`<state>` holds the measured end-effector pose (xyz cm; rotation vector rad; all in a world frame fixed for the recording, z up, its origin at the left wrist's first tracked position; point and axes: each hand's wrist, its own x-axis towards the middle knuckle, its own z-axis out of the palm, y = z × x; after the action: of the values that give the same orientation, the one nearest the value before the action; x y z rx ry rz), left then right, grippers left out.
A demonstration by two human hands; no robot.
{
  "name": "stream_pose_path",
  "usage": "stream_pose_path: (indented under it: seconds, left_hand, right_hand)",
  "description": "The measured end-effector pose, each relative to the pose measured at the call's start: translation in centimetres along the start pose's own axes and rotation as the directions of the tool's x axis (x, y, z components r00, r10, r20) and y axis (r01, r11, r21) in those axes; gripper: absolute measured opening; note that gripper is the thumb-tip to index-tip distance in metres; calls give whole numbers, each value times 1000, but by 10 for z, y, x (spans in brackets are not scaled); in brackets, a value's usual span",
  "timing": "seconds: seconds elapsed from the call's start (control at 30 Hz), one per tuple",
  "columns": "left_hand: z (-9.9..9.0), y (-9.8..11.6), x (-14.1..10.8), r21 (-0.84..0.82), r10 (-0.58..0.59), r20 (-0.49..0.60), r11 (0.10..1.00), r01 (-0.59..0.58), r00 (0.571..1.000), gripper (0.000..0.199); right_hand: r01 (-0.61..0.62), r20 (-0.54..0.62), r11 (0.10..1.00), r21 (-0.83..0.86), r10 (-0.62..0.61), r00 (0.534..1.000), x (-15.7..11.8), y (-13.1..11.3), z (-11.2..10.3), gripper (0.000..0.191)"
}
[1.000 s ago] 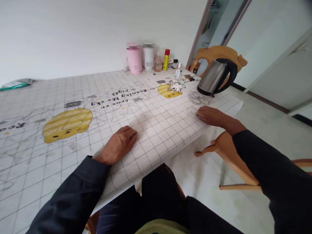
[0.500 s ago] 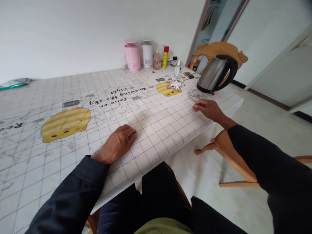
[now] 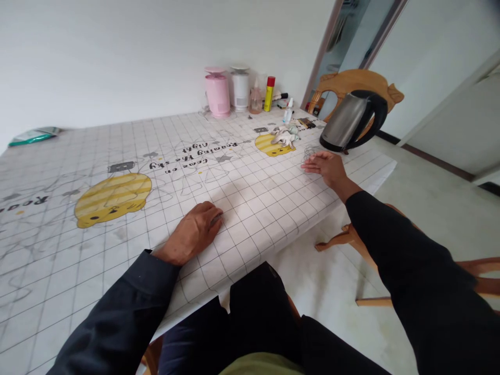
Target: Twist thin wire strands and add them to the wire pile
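Observation:
My left hand rests on the gridded tablecloth near the front edge, its fingers curled in. A small dark grey bit shows between thumb and forefinger, too little to name. Further right, my right hand is over the cloth with fingers stretched out to the left, and I see nothing held in it. Just behind those fingers lies a loose tangle of thin wire, partly covered by the hand. A steel kettle with a black handle stands beyond it, and crumpled whitish gloves lie to its left.
Along the wall stand a pink canister, a white canister, a pinkish bottle and a yellow can with red cap. A small clear bottle is nearby. A green packet lies far left. Wooden chairs flank the right end.
My right hand has shifted slightly left and away from me, its fingers straightening and now covering part of the wire tangle. My left hand keeps its place on the cloth. The view has shifted slightly.

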<state>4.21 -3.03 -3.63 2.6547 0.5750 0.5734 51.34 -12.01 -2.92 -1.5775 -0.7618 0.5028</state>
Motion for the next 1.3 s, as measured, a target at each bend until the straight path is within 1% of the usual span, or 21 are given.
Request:
stream_pose_path:
  seconds: [0.2, 0.27, 0.37, 0.43, 0.47, 0.53, 0.6, 0.63, 0.7, 0.77, 0.8, 0.83, 0.9, 0.93, 0.97, 1.03, 1.1, 1.17, 1.2, 1.23, 1.3]
  left_hand:
    - [-1, 3, 0, -7, -19, 12, 1000, 19, 1000, 24]
    - [0, 4, 0, -31, -36, -20, 999, 35, 999, 26]
    - [1, 8, 1, -133, -119, -154, 986, 98, 981, 29]
    - [0, 13, 2, -254, -234, -251, 952, 170, 939, 36]
    - [-2, 16, 3, -330, -306, -278, 920, 209, 911, 42]
    - [-7, 19, 6, -503, -428, -249, 824, 261, 869, 56]
    - [-12, 19, 9, -631, -514, -208, 721, 287, 832, 66]
    - [-15, 16, 9, -661, -545, -212, 691, 292, 811, 69]
    - [-18, 9, 8, -642, -556, -260, 710, 289, 790, 69]
    - [-21, 0, 6, -546, -496, -317, 792, 272, 809, 56]
    - [-22, -4, 4, -497, -453, -330, 829, 256, 828, 46]
    - [-23, -7, 3, -460, -415, -333, 855, 239, 847, 35]
    - [-24, -12, 2, -438, -381, -331, 872, 217, 863, 23]
    - [-25, -13, 2, -450, -391, -337, 866, 218, 856, 22]
    - [-25, -14, 3, -472, -416, -351, 852, 225, 839, 22]
    - [-24, -15, 4, -526, -484, -391, 816, 242, 783, 21]
    - [-23, -16, 5, -566, -539, -436, 787, 246, 721, 20]
    - [-22, -17, 6, -584, -571, -469, 773, 248, 674, 20]
    - [-22, -17, 6, -589, -582, -479, 768, 251, 657, 21]
    - [-21, -17, 6, -592, -591, -486, 765, 255, 644, 21]
    - [-21, -16, 6, -585, -596, -497, 767, 265, 630, 21]
  right_hand:
    - [-108, 20, 991, 83, 106, 994, 1, -10, 33, 30]
    - [-94, 42, 993, 66, 91, 995, -3, -15, 46, 31]
    - [9, 122, 1000, -11, -7, 992, -16, -25, 76, 35]
    - [88, 197, 994, -61, -74, 977, -32, -33, 103, 36]
    - [130, 234, 987, -94, -105, 967, -41, -38, 117, 36]
    - [259, 295, 949, -183, -198, 935, -61, -48, 145, 32]
    - [454, 383, 849, -272, -337, 860, -79, -58, 170, 28]
    - [551, 445, 782, -292, -399, 802, -87, -63, 182, 28]
    - [696, 586, 669, -262, -463, 666, -99, -72, 202, 28]
    - [759, 704, 630, -168, -462, 539, -105, -79, 219, 28]
    - [763, 742, 635, -117, -455, 492, -106, -82, 226, 27]
    - [756, 766, 650, -76, -448, 462, -105, -84, 232, 26]
    - [716, 795, 697, -39, -412, 445, -99, -88, 242, 23]
    - [682, 809, 731, -32, -381, 447, -95, -90, 246, 20]
    - [639, 820, 769, -24, -350, 452, -91, -91, 250, 18]
    - [532, 814, 846, 32, -331, 477, -82, -93, 255, 24]
    - [404, 749, 902, 155, -373, 547, -75, -92, 258, 38]
    - [288, 682, 917, 276, -398, 614, -71, -90, 259, 50]
    - [244, 679, 917, 315, -398, 617, -71, -88, 259, 53]
    - [213, 698, 918, 335, -394, 598, -72, -86, 259, 54]
    - [194, 766, 924, 330, -382, 517, -75, -83, 258, 48]
